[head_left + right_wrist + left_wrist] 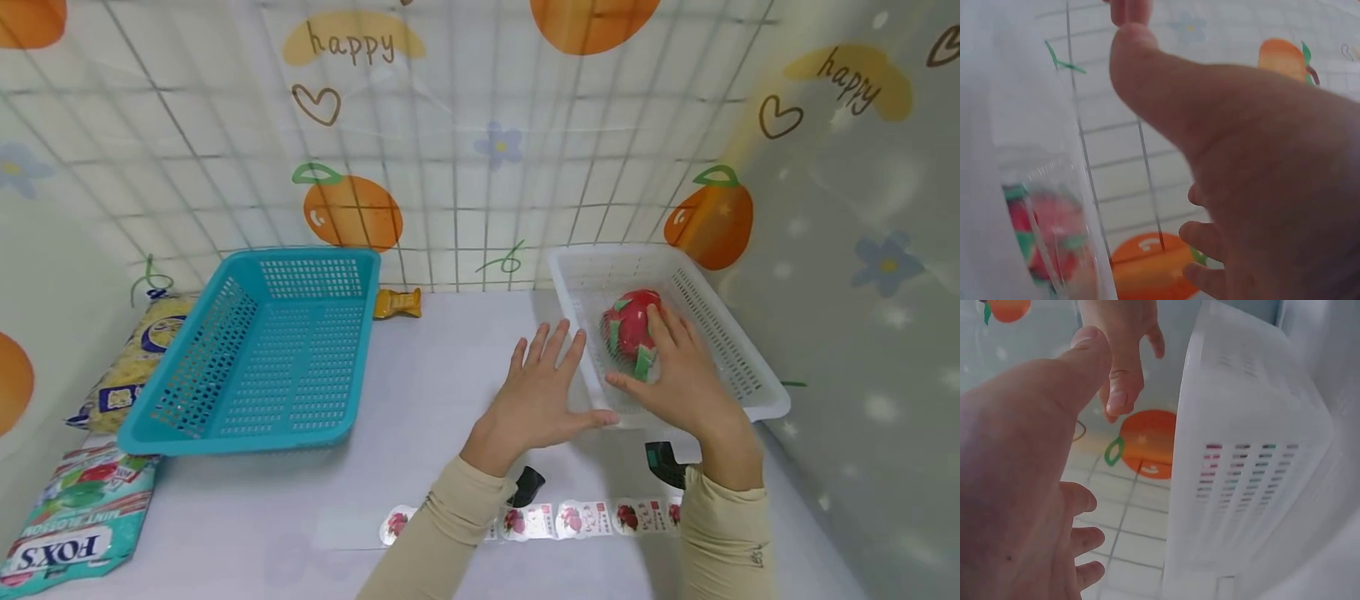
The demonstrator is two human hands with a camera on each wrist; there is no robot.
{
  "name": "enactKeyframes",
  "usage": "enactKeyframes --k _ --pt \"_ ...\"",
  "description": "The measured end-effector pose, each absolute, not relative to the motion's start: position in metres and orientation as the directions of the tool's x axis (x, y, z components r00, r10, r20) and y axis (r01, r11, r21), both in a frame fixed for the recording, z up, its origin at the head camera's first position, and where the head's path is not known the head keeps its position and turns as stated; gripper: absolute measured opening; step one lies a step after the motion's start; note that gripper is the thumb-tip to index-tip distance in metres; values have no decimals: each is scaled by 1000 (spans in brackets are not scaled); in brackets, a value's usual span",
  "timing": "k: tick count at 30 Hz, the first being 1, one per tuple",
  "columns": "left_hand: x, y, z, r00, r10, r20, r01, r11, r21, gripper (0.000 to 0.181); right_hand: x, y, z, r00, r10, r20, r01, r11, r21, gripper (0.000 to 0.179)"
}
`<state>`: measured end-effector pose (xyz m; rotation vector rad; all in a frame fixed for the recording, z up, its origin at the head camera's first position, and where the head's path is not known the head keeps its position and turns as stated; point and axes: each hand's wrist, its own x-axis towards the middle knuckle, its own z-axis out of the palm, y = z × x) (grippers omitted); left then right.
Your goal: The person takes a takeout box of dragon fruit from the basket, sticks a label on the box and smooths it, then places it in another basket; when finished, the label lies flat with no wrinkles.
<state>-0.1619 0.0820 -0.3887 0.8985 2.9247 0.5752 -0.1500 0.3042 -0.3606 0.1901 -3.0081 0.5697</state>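
Observation:
My right hand [686,379] hovers over the white basket [738,333] at the right, fingers spread and straight. Under its fingertips in the head view is a red and green item [633,323] in clear wrapping, inside the basket. The right wrist view has this wrapped item [1057,237] behind the basket wall, apart from the thumb. My left hand [536,404] is held out by the basket's left front corner, fingers fanned and nothing in them. Seen from the left wrist, that hand [1016,450] is beside the slotted basket wall [1241,487].
A turquoise basket [362,367] stands at the left, with a yellow packet [399,302] behind its right side. Left of it lie a pasta bag [146,350] and a FOX'S candy bag [82,512]. A strip of stickers [585,520] runs along the front. A printed curtain [457,100] hangs behind.

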Motion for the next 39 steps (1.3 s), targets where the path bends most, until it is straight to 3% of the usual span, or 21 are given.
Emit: enactKeyframes --k 14,28,39 --pt "-161 119 -392 -798 595 102 583 716 385 113 -144 351 -372 -988 -70 134 -113 931 -347 118" --pt "-170 151 -401 -767 630 122 622 682 384 111 -145 383 -381 -999 -21 36 -32 942 -334 125" --pt "-183 167 -399 -781 611 127 605 690 398 111 -155 402 -383 -1000 -7 5 -9 935 -355 125"
